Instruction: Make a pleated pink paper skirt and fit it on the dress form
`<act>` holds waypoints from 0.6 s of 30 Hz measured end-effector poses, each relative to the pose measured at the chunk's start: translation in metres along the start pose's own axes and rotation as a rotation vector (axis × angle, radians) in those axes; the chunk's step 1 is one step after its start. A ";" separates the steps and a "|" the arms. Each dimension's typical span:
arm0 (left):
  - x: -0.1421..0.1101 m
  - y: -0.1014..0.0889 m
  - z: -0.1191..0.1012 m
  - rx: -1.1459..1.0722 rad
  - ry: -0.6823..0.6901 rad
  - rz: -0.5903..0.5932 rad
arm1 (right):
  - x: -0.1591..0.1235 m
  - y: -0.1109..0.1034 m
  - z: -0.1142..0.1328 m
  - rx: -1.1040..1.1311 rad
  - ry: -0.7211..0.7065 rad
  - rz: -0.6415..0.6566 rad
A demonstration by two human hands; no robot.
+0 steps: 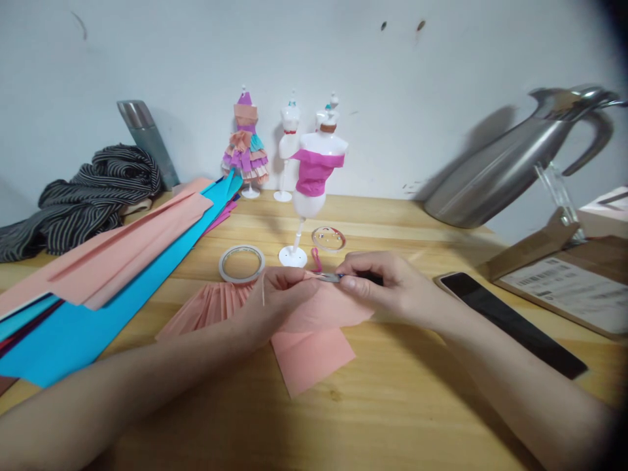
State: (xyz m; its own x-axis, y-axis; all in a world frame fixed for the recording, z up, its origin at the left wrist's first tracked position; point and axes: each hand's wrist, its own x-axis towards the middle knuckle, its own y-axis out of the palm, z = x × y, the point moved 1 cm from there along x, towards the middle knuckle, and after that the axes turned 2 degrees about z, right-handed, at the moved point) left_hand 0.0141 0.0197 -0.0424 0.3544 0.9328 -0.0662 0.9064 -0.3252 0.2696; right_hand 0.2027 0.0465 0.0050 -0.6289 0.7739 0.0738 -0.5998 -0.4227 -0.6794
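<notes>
Our left hand pinches the thin peach paper sheet; our right hand grips a small silver-bladed, dark-handled tool. We do best keeping the sheet taut.

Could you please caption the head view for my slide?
Left hand pinching peach paper, right hand holding a metal tool, near a pink-wrapped mannequin.

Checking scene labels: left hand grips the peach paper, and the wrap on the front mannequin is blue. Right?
Not quite: the wrap on the front mannequin is magenta, not blue, as the head view shows. The left hand does grip the peach paper.
</notes>
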 end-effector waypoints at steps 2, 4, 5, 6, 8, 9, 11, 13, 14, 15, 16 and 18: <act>0.000 0.000 0.001 0.016 0.031 0.005 | -0.001 0.002 0.004 -0.033 -0.039 -0.024; 0.000 0.000 0.004 0.019 0.047 0.012 | -0.002 0.004 0.007 -0.069 -0.067 -0.048; 0.000 -0.001 0.006 0.016 0.049 0.013 | -0.002 0.005 0.008 -0.085 -0.076 -0.060; 0.000 -0.001 0.007 0.012 0.051 0.012 | -0.002 0.006 0.008 -0.099 -0.082 -0.072; 0.000 -0.002 0.008 0.001 0.051 0.007 | -0.003 0.007 0.008 -0.114 -0.092 -0.091; 0.000 -0.001 0.007 -0.003 0.045 0.007 | -0.003 0.007 0.008 -0.118 -0.097 -0.096; -0.001 0.000 0.005 -0.004 0.033 0.016 | -0.003 0.007 0.008 -0.124 -0.105 -0.100; -0.001 0.001 0.002 -0.005 0.028 0.030 | -0.003 0.006 0.008 -0.135 -0.110 -0.101; -0.001 0.002 0.001 -0.010 0.034 0.037 | -0.003 0.006 0.008 -0.143 -0.109 -0.103; -0.001 0.002 0.001 -0.015 0.045 0.039 | -0.003 0.005 0.008 -0.155 -0.107 -0.108; -0.001 0.001 0.001 -0.018 0.054 0.038 | -0.003 0.005 0.008 -0.167 -0.107 -0.115; -0.001 0.001 0.004 -0.029 0.044 0.042 | -0.003 0.005 0.008 -0.189 -0.110 -0.130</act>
State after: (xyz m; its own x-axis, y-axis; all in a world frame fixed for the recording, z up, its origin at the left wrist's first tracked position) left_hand 0.0151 0.0179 -0.0459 0.3806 0.9247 -0.0120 0.8839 -0.3599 0.2986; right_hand 0.1976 0.0380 0.0076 -0.6089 0.7556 0.2415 -0.5826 -0.2194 -0.7826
